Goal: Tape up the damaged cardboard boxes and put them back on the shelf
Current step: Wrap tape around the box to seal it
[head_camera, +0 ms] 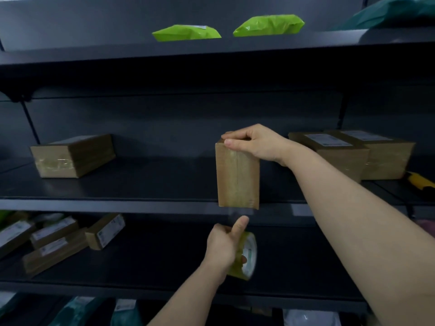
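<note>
A small brown cardboard box (237,180) stands on end at the front edge of the middle shelf (141,184). My right hand (254,144) grips its top, fingers curled over the upper edge. A strip of clear tape runs down the box's front face and off its bottom edge. Just below, my left hand (226,245) holds a roll of clear tape (247,257), thumb raised toward the strip. The roll hangs in front of the lower shelf.
On the middle shelf lie a taped box (73,156) at left and two labelled boxes (353,154) at right, with a yellow-handled tool (419,181) beside them. Several small boxes (61,241) sit on the lower shelf. Two green parcels (226,29) lie on top.
</note>
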The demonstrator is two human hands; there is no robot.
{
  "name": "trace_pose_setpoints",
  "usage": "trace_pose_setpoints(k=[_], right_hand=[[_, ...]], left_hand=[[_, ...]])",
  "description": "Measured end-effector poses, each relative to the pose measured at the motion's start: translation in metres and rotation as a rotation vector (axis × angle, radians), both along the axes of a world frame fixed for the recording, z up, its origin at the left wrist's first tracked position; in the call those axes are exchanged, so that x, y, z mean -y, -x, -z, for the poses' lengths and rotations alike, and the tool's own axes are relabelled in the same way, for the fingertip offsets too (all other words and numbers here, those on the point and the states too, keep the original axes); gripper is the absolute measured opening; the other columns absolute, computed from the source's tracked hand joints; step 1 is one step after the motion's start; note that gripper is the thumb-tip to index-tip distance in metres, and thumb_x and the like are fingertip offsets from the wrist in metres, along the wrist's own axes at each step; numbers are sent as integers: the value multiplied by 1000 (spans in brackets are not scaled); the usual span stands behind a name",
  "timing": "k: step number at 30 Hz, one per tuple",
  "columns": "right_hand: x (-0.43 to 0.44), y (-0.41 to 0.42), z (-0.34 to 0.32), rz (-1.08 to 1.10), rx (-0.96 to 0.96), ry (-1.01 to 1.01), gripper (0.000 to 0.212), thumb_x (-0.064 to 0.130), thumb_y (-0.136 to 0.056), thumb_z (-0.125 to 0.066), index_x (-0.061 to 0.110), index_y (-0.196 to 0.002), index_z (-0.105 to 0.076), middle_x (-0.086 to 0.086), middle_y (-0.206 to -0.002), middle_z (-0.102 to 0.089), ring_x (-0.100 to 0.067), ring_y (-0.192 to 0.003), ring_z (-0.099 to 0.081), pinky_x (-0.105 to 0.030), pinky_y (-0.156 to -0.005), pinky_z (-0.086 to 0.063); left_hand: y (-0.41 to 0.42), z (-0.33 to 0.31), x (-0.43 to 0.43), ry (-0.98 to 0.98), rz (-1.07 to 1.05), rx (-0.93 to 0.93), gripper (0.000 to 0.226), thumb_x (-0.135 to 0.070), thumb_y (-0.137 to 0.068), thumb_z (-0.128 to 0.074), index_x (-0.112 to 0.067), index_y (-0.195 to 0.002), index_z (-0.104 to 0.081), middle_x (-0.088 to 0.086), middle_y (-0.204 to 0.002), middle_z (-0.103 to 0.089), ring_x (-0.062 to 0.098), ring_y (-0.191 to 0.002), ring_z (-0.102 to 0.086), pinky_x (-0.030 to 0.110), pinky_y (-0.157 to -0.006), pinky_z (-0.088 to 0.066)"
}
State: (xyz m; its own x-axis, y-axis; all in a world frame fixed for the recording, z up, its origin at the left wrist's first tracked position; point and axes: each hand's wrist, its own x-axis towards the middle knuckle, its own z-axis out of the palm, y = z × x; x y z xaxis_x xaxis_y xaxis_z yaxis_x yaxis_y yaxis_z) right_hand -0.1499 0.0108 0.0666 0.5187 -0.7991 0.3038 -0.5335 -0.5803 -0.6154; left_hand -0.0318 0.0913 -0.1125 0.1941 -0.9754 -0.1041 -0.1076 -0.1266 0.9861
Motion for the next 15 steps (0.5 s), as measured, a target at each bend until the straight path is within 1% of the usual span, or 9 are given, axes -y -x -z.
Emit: trace_pose_setpoints(k=[3,5,6,7,10,11,13,15], right_hand=[[3,2,1,-5,12,-10,40,45,-89,-61,29,-126,-63,17,-136,-55,3,-120,-46,-20,-106,-30],[4,2,1,-11,11,-15,39,44,-90,-61,29,-126,-63,18,-136,-54,4,-120,-46,-17,-103,-29],[5,3,1,-15,11,-20,39,45,-90,-61,29,-126,-63,18,-136,-54,4,-121,-46,-17,-101,-29],[5,3,0,-18,12,-26,39,45,-90,-61,30,-126,-63,18,-136,-54,4,-121,-46,-16,-100,-30],[8,6,1,-33,22,-34,39,44,-90,-61,30,-126,-63,19,-135,-54,7,-118,-46,-11,-94,-31],[10,7,1,-35,30,-36,38,43,-89,-62,30,-125,-63,19,-134,-55,8,-118,-46,-9,-92,-31],[10,9,2,-38,50,-35,37,42,-89,-63,31,-124,-64,19,-134,-55,9,-117,-45,-7,-91,-31],[8,11,2,-47,48,-23,35,39,-89,-63,30,-124,-64,17,-134,-56,11,-116,-45,-5,-88,-31]], left_hand=[[-1,-1,6,-24,28,-15,51,-56,-86,-65,-10,-71,-48,13,-69,-53,19,-46,-54,26,-45,-48],[-1,-1,10,-46,46,-29,53,-58,-86,-64,-9,-71,-53,9,-64,-57,18,-48,-57,29,-52,-51],[0,-2,12,-63,43,-39,53,-59,-86,-64,-8,-75,-57,7,-64,-59,18,-51,-58,30,-55,-51],[1,-3,14,-81,36,-47,52,-59,-87,-63,-7,-80,-61,5,-65,-60,17,-53,-59,29,-55,-51],[5,-8,20,-136,23,-108,55,-57,-89,-63,-3,-96,-61,6,-70,-60,16,-50,-57,22,-43,-46],[6,-10,22,-154,17,-117,57,-58,-88,-63,-2,-101,-61,7,-73,-60,17,-50,-58,22,-42,-46],[7,-12,23,-191,14,-104,61,-60,-86,-63,-4,-107,-60,10,-82,-64,18,-54,-59,25,-45,-50],[6,-14,21,-187,24,-58,60,-61,-85,-64,-5,-106,-62,11,-88,-67,21,-61,-62,30,-54,-56]])
